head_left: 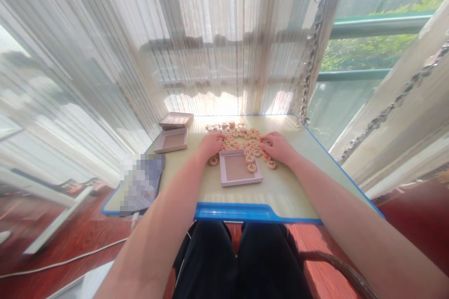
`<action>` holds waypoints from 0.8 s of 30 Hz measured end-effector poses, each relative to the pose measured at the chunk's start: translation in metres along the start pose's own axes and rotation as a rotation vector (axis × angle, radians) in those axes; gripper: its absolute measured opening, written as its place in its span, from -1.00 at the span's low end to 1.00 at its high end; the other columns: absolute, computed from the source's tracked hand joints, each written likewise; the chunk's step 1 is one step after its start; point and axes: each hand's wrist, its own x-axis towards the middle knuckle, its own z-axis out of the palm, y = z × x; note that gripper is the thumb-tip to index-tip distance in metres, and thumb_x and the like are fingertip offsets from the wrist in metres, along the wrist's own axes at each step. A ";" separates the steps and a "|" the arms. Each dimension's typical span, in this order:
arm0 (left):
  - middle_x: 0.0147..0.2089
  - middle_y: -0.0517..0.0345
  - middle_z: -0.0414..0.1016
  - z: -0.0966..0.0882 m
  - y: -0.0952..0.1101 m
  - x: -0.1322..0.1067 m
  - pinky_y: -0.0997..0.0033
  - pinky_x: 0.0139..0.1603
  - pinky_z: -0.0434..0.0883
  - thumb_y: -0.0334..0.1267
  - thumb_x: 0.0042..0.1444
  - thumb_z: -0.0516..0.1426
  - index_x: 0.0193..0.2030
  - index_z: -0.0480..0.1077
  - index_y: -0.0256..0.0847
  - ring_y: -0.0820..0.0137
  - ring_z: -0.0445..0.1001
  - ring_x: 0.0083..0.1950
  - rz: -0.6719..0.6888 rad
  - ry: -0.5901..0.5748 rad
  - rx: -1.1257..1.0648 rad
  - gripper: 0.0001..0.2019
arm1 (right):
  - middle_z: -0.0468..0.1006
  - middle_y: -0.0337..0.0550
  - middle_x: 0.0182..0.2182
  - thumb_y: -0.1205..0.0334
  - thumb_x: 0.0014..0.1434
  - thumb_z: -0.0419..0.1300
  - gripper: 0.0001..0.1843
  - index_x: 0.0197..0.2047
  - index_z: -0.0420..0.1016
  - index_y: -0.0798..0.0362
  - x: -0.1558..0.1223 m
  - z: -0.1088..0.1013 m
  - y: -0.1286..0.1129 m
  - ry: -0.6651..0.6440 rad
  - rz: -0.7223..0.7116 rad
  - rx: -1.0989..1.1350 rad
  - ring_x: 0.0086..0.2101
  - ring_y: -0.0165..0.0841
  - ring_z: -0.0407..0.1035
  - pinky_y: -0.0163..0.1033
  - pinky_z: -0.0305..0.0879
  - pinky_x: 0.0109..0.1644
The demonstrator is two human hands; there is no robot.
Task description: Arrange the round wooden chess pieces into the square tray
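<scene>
Several round wooden game discs (234, 131) marked with characters lie scattered on a pale table with a blue rim (231, 211). A shallow square box tray (235, 171) sits in front of them, holding three discs near its right wall. My left hand (210, 145) rests palm down on the left edge of the disc pile, fingers curled over some pieces. My right hand (278, 147) lies on the right edge of the pile, fingers bent over discs. Whether either hand grips a piece is hidden.
Two more shallow box trays, one nearer (171, 141) and one farther (176, 120), sit at the table's far left. A blurred-out flat item (142, 183) lies at the left front corner. Sheer curtains (196, 37) hang behind the table, and a cable (63, 261) runs across the red floor.
</scene>
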 end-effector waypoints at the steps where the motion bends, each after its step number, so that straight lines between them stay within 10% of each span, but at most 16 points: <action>1: 0.05 0.10 0.46 0.000 0.001 0.000 0.43 0.11 0.29 -0.38 0.04 -0.06 -0.08 0.49 -0.19 0.32 0.39 0.07 0.009 -0.020 0.010 -0.62 | 0.40 0.04 -0.07 0.15 0.12 0.11 -0.61 -0.02 0.50 0.12 0.000 0.000 0.000 -0.003 -0.004 -0.005 -0.08 -0.25 0.32 -0.18 0.16 0.13; 24: -0.35 0.04 0.56 -0.010 -0.001 -0.001 0.42 -0.19 0.35 -0.03 0.08 0.02 -0.19 0.54 -0.15 0.27 0.48 -0.18 -0.241 0.022 0.183 -0.64 | 0.39 0.02 -0.07 0.13 0.13 0.12 -0.59 0.01 0.49 0.10 0.002 0.001 0.004 -0.020 -0.018 -0.032 -0.05 -0.24 0.31 -0.19 0.16 0.13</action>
